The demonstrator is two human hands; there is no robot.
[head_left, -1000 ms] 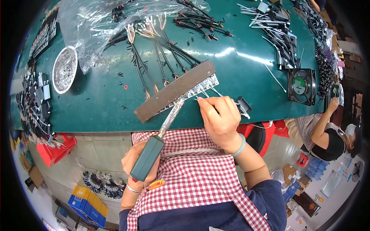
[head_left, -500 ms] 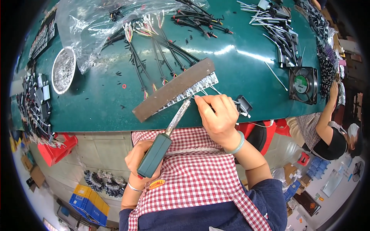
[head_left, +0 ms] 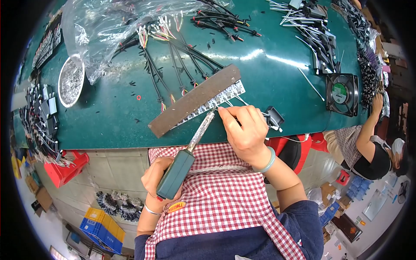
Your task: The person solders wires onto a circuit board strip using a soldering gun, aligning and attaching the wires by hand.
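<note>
My left hand (head_left: 157,177) is wrapped round the dark green handle of a soldering iron (head_left: 202,131). The iron's silvery tip rests at the near edge of a white circuit board strip (head_left: 225,94). My right hand (head_left: 246,130) is closed in a pinch just beside that tip, on a thin white wire largely hidden by the fingers. Other white wires run from the board behind this hand. A brown flat bar (head_left: 195,100) lies slanted along the strip, covering its far side. Black cables (head_left: 151,71) with coloured wire ends reach out from under the bar.
At left stand a white bowl (head_left: 71,82) of silvery scraps and a pile of black parts (head_left: 41,117). Clear plastic film (head_left: 99,30) lies at the back. A square fan (head_left: 342,94) and a black cable heap (head_left: 318,39) are at right. Another person (head_left: 368,147) works beyond.
Both hands hold nearly the same place. The soldering iron's handle has shifted very slightly to the right, its tip still at the board's edge.
</note>
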